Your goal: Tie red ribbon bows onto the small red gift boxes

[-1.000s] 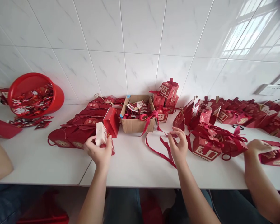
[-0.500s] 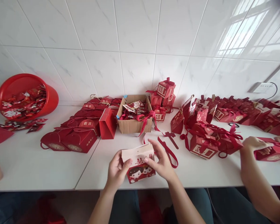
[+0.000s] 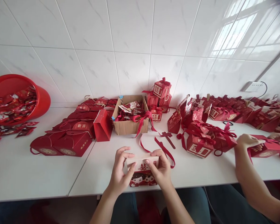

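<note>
While both hands (image 3: 121, 174) pinch its top, printed box (image 3: 143, 172) before carton (image 3: 131, 127) — picture upright, facing wearer, top edge left-to-right

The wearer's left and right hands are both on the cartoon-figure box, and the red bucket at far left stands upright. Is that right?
Not quite: the head view shows the red bucket at far left tipped on its side. The left hand and right hand are both on the cartoon-figure box.
</note>
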### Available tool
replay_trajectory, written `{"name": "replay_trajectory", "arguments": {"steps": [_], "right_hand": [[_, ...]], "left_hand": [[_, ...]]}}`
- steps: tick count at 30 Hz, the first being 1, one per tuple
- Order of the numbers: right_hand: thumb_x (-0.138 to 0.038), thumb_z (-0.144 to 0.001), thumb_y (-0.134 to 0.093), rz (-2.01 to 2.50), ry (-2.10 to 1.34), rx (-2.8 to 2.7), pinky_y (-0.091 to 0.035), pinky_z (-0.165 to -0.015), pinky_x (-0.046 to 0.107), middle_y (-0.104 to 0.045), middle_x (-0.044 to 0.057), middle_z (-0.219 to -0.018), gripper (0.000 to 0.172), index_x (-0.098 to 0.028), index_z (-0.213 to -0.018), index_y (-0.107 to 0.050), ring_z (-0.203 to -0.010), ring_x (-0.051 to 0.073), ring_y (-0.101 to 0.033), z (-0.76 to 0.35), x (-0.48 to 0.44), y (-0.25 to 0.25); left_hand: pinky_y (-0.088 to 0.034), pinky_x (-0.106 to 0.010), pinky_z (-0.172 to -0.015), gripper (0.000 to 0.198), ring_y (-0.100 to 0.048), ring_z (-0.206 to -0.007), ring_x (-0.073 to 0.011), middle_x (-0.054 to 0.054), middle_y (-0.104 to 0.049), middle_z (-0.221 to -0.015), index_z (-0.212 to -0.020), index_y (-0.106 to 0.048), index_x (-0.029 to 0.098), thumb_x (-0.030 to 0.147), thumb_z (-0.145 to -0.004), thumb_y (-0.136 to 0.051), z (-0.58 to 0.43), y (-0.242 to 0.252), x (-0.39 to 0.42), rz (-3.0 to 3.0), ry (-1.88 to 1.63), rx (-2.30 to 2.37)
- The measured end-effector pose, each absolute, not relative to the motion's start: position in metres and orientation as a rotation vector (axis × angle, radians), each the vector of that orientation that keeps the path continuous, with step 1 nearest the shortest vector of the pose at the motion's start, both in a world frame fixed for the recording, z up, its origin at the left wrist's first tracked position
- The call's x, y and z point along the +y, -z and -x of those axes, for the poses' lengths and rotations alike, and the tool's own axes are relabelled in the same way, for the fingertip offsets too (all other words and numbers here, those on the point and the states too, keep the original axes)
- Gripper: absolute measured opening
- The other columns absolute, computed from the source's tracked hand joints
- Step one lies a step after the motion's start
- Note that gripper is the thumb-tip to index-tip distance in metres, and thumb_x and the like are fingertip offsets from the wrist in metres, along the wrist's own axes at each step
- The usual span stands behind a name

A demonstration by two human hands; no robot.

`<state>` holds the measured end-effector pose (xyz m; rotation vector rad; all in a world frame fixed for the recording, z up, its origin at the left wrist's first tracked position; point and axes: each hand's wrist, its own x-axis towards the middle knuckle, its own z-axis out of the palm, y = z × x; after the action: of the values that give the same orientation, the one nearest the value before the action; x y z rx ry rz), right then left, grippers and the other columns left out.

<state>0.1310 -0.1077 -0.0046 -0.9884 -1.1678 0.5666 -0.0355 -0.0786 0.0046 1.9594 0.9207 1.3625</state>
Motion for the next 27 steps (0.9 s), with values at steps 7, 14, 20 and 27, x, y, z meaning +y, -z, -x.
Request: {"name": "replay_trajectory", "arguments": {"steps": [7,14,20,27], "right_hand": [[-0.021,-0.079,-0.067,0.912,-0.528,-1.231,-0.046,-0.071,0.029,-0.059,0.002,-0.081,0.01,-0.022,-0.084,-0.059,-0.08,0.017,-0.057,-0.139,-0.105,0.003],[-0.022,-0.081,-0.066,0.913,-0.64,-1.181,-0.043,-0.068,0.027,-0.055,0.0,-0.074,0.011,-0.021,-0.079,-0.055,-0.075,0.015,-0.054,-0.14,-0.108,0.008],[-0.024,-0.086,-0.061,0.795,-0.917,-1.081,-0.048,-0.071,0.028,-0.065,0.003,-0.081,0.007,-0.022,-0.086,-0.054,-0.081,0.016,-0.062,-0.141,-0.111,0.019],[-0.027,-0.085,-0.061,0.822,-0.884,-1.067,-0.048,-0.065,0.026,-0.065,0.002,-0.076,0.009,-0.021,-0.084,-0.055,-0.073,0.015,-0.063,-0.139,-0.108,0.03]], "left_hand": [[-0.046,-0.033,-0.089,0.012,-0.058,-0.102,-0.0204,-0.006,-0.059,-0.1,-0.1,-0.05,0.021,0.02,-0.088,-0.053,0.038,-0.019,-0.075,-2.092,-1.151,0.945],[-0.041,-0.033,-0.096,0.004,-0.052,-0.115,-0.0215,-0.007,-0.057,-0.111,-0.086,-0.053,0.021,0.024,-0.088,-0.053,0.033,-0.018,-0.076,-2.099,-1.123,1.008],[-0.045,-0.031,-0.091,0.007,-0.057,-0.107,-0.0194,-0.006,-0.059,-0.107,-0.085,-0.053,0.021,0.027,-0.089,-0.051,0.036,-0.027,-0.073,-2.109,-0.983,0.907],[-0.04,-0.035,-0.101,0.013,-0.052,-0.114,-0.0224,-0.009,-0.055,-0.113,-0.085,-0.061,0.018,0.028,-0.086,-0.053,0.032,-0.086,0.035,-2.461,-1.286,1.239]]}}
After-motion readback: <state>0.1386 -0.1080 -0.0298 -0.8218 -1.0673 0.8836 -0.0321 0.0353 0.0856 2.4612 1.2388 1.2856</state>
